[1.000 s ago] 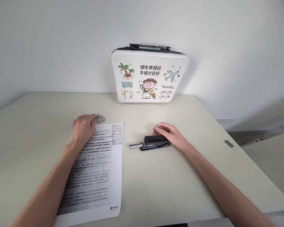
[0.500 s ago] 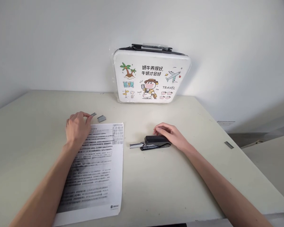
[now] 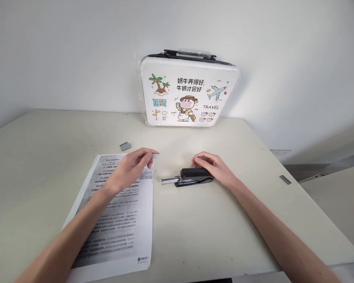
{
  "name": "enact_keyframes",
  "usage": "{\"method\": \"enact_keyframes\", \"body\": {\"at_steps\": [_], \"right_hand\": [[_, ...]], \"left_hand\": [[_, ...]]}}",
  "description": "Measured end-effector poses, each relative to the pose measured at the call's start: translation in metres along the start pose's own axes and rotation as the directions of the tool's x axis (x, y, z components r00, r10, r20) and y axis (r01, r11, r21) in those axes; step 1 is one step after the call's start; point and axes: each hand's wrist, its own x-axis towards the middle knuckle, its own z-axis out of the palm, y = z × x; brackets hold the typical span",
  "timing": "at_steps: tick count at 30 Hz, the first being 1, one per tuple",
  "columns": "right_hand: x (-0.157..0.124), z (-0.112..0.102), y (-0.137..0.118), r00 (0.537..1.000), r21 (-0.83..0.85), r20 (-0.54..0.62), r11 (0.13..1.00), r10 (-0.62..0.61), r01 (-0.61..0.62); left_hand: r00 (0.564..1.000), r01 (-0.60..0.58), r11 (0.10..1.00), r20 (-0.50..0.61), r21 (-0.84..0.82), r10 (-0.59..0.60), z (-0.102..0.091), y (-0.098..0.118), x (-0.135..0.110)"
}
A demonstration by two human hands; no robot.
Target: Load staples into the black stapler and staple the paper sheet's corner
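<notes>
Some printed paper [image 3: 120,224] lies beneath the left grip [image 3: 129,167], with grey staples [image 3: 125,146] just beyond that grip. The left grip pinches a staple strip [image 3: 155,156], held short of the stapler [image 3: 194,173] and its jutting metal channel [image 3: 169,181]. The right grip [image 3: 214,165] curls at the stapler's rear end; whether it clamps it cannot be told. Best, I judge, to keep the strip whole and level, square to the channel, with the stapler steady.
</notes>
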Motion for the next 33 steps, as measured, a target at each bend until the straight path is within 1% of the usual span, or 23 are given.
{"method": "enact_keyframes", "body": {"at_steps": [3,6,8,10,12,14,17,23,27,33], "right_hand": [[0.000,0.001,-0.001,1.000,-0.008,-0.006,1.000,0.004,-0.004],[-0.001,0.001,-0.003,1.000,-0.020,-0.006,1.000,0.000,0.000],[-0.001,0.001,-0.003,1.000,-0.029,-0.006,1.000,-0.001,0.001],[-0.001,0.001,-0.003,1.000,-0.032,-0.008,0.999,-0.002,0.002],[-0.001,0.001,-0.003,1.000,-0.032,-0.007,0.999,-0.006,0.005],[-0.001,0.001,-0.002,1.000,-0.032,-0.006,0.999,-0.008,0.008],[0.000,0.000,0.000,1.000,-0.038,-0.001,0.999,-0.012,0.012],[0.001,-0.001,0.004,1.000,-0.038,0.003,0.999,-0.023,0.023],[0.001,-0.001,0.005,1.000,-0.031,0.008,0.999,-0.020,0.020],[0.000,0.000,0.001,1.000,-0.040,-0.002,0.999,-0.026,0.026]], "left_hand": [[0.993,-0.030,0.999,0.112,-0.036,0.034,0.007,0.004,-0.004],[0.985,-0.046,0.998,0.162,-0.051,0.054,0.015,0.003,-0.008],[0.985,-0.093,0.995,0.142,-0.033,0.096,0.020,0.001,-0.010],[0.978,-0.184,0.983,0.103,0.022,0.181,0.025,0.000,-0.013],[0.955,-0.291,0.953,0.087,0.084,0.284,0.029,0.001,-0.015],[0.927,-0.374,0.919,0.089,0.123,0.365,0.031,0.003,-0.018],[0.899,-0.437,0.884,0.096,0.168,0.426,0.032,0.007,-0.020],[0.865,-0.502,0.831,0.119,0.241,0.488,0.034,0.003,-0.021],[0.865,-0.502,0.822,0.136,0.270,0.484,0.036,0.001,-0.020],[0.869,-0.495,0.829,0.125,0.260,0.480,0.036,0.001,-0.021]]}}
